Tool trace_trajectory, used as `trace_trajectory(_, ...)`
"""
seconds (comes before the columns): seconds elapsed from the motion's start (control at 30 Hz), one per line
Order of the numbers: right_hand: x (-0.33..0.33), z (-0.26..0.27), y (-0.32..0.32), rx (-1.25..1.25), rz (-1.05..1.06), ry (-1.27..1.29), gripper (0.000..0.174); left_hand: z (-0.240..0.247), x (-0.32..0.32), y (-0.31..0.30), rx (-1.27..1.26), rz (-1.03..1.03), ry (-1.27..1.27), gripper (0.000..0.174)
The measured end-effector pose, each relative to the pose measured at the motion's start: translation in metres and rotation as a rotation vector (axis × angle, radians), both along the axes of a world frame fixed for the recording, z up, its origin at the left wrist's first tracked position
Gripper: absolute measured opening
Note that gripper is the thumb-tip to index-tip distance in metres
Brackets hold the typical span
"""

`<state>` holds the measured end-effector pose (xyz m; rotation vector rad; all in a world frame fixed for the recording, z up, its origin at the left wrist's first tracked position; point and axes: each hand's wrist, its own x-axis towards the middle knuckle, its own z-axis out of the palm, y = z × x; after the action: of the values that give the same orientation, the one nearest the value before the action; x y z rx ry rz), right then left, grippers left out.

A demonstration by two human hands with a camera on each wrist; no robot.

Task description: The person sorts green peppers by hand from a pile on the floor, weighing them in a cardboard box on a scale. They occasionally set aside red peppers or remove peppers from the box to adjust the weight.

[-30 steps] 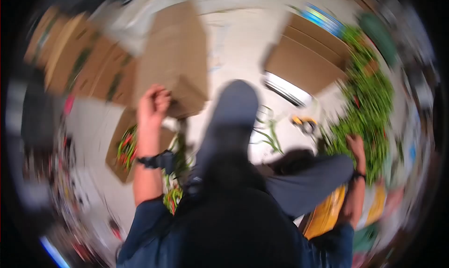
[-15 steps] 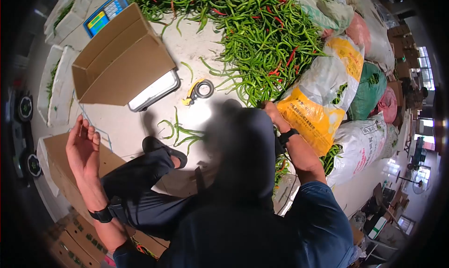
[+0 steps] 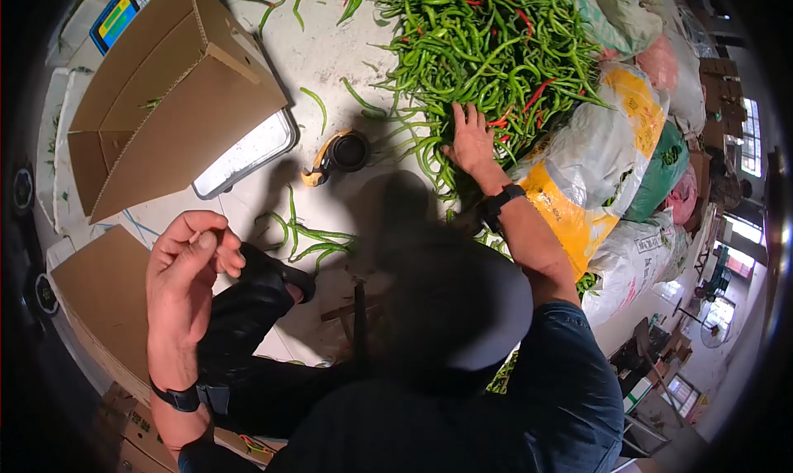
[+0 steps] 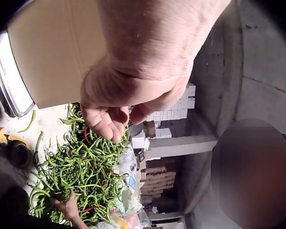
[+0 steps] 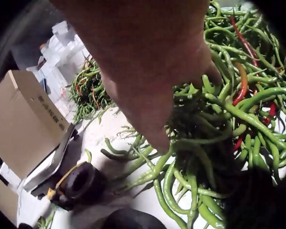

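Note:
My left hand (image 3: 183, 279) hangs in the air in front of the open cardboard box, its fingers loosely curled and nothing visible in them; the left wrist view shows the same hand (image 4: 109, 105) from behind. My right hand (image 3: 474, 142) lies on the near left edge of a big heap of green peppers (image 3: 487, 68) with some red ones, fingers spread. The right wrist view shows this hand (image 5: 148, 95) reaching down over green peppers (image 5: 257, 119), its fingertips partly hidden. The box (image 3: 165, 134) stands open on a white scale (image 3: 248, 155).
A tape dispenser (image 3: 339, 156) lies between the scale and the heap. Loose green peppers (image 3: 310, 237) lie on the white floor nearer me. Full plastic sacks (image 3: 570, 200) line the right side. Another cardboard box (image 3: 107, 283) stands at the left, beyond my leg.
My right hand has moved from beside the yellow-and-white sack up onto the pepper heap. My left hand has turned and its fingers have curled more. The head view has shifted.

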<state>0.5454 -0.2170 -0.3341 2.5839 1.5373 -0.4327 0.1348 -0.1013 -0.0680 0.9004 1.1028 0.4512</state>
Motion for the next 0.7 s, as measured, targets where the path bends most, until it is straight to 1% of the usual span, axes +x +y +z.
trace_trajectory(0.03, -0.001, -0.002, 0.006, -0.127, 0.04, -0.034, 0.097, 0.0, -0.001, -0.001, -0.008, 0.011, 0.005, 0.021)
trace_trajectory(0.07, 0.002, -0.014, 0.008, -0.181, 0.091, -0.079, 0.092, 0.0, -0.002, -0.002, 0.016, 0.001, 0.016, 0.021)
trace_trajectory(0.1, 0.002, -0.026, 0.009, -0.185, 0.102, -0.077, 0.092, 0.0, -0.004, -0.002, 0.044, -0.009, 0.027, 0.021)
trace_trajectory(0.17, 0.001, -0.049, 0.009, -0.259, 0.14, -0.278, 0.095, 0.0, -0.008, -0.001, 0.041, -0.007, 0.009, 0.02)
trace_trajectory(0.2, 0.004, -0.06, 0.011, -0.272, 0.087, -0.257, 0.091, 0.001, -0.011, -0.001, 0.043, -0.015, -0.012, 0.02)
trace_trajectory(0.23, 0.005, -0.058, 0.017, -0.274, 0.097, -0.255, 0.091, 0.001, -0.012, -0.001, 0.039, -0.006, -0.009, 0.02)
trace_trajectory(0.3, 0.006, -0.046, 0.027, -0.357, -0.057, -0.033, 0.088, 0.002, -0.012, -0.003, 0.052, -0.017, -0.008, 0.019)
trace_trajectory(0.33, 0.008, -0.056, 0.024, -0.301, -0.036, -0.093, 0.081, 0.003, -0.011, -0.005, 0.051, -0.009, -0.007, 0.019)
trace_trajectory(0.37, 0.009, -0.063, 0.022, -0.299, -0.031, -0.094, 0.081, 0.004, -0.01, -0.006, 0.069, -0.025, 0.025, 0.019)
trace_trajectory(0.43, 0.007, -0.068, 0.017, -0.2, 0.001, -0.155, 0.073, 0.004, -0.011, -0.008, 0.086, -0.043, 0.058, 0.02)
trace_trajectory(0.47, 0.003, -0.064, 0.013, -0.182, -0.01, -0.16, 0.054, 0.002, -0.012, -0.01, 0.092, -0.049, 0.058, 0.02)
trace_trajectory(0.57, -0.007, -0.067, -0.001, -0.239, -0.003, -0.197, 0.053, 0.001, -0.016, -0.011, 0.103, -0.051, 0.064, 0.02)
trace_trajectory(0.6, -0.006, -0.069, -0.005, -0.211, 0.034, -0.218, 0.049, 0.001, -0.016, -0.011, 0.103, -0.048, 0.071, 0.02)
trace_trajectory(0.7, 0.006, -0.071, 0.002, -0.206, 0.076, -0.204, 0.044, 0.002, -0.014, -0.011, 0.111, -0.055, 0.086, 0.019)
